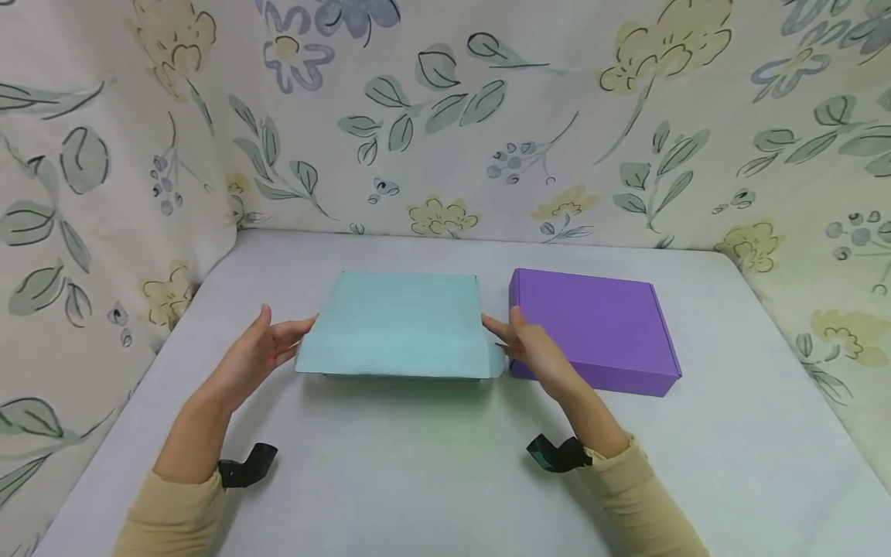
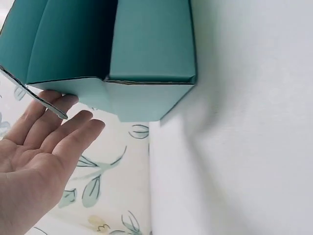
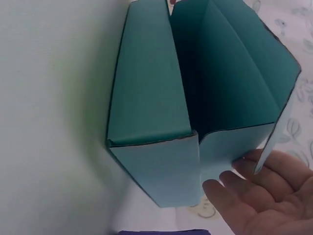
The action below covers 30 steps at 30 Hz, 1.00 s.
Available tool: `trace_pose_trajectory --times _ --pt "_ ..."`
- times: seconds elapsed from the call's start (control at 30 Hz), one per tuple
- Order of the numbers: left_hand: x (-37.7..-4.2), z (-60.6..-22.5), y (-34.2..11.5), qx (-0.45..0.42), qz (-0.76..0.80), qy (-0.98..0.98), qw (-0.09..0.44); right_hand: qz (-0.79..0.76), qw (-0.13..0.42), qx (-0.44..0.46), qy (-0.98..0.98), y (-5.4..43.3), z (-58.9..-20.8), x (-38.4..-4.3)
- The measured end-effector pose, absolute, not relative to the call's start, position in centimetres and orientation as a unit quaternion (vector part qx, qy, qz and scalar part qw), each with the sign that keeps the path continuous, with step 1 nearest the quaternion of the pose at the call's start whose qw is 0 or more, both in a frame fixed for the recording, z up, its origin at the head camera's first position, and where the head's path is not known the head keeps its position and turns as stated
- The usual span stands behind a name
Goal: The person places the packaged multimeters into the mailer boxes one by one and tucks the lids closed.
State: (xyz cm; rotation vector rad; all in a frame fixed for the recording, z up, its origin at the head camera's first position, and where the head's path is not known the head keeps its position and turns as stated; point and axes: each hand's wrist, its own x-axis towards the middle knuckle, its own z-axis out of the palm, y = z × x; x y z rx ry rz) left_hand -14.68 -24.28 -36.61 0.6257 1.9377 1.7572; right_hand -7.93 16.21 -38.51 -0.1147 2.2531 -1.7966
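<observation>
A light blue cardboard mailer box [image 1: 397,321] lies on the white table with its lid partly raised, the front flap jutting out over the front wall [image 3: 146,78]. Both wrist views look into the dark gap under the lid. At the box's left side, my left hand [image 1: 254,356] has its fingers extended, their tips at the lid's side flap [image 2: 63,88]. My right hand [image 1: 536,352] mirrors it on the right, fingertips by the lid's side flap [image 3: 239,142] and a small corner tab. Neither hand curls round the cardboard.
A closed purple box [image 1: 592,325] lies just right of the blue one, partly behind my right forearm. White table [image 1: 418,472] surface extends in front of both boxes. Floral curtains [image 1: 445,116] hang along the back and sides. Black straps [image 1: 247,466] sit at both wrists.
</observation>
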Motion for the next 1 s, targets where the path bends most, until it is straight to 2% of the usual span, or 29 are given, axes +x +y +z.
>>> trace_pose_trajectory --times 0.37,0.53,0.77,1.0 --pt "-14.4 -37.9 -22.1 0.197 0.572 0.753 0.258 -0.616 0.130 -0.005 0.777 15.8 -39.7 -8.0" --pt "-14.9 -37.9 -21.9 0.190 0.577 0.753 0.255 -0.606 0.132 0.018 0.784 15.2 -40.0 -8.2" --pt "-14.6 -37.7 -22.1 0.184 0.564 0.757 0.274 -0.595 0.136 0.008 0.792 14.9 -40.2 -7.8" --pt "-13.8 -37.4 -22.0 0.152 0.513 0.807 0.251 -0.594 0.145 0.014 0.791 14.9 -39.9 -7.4"
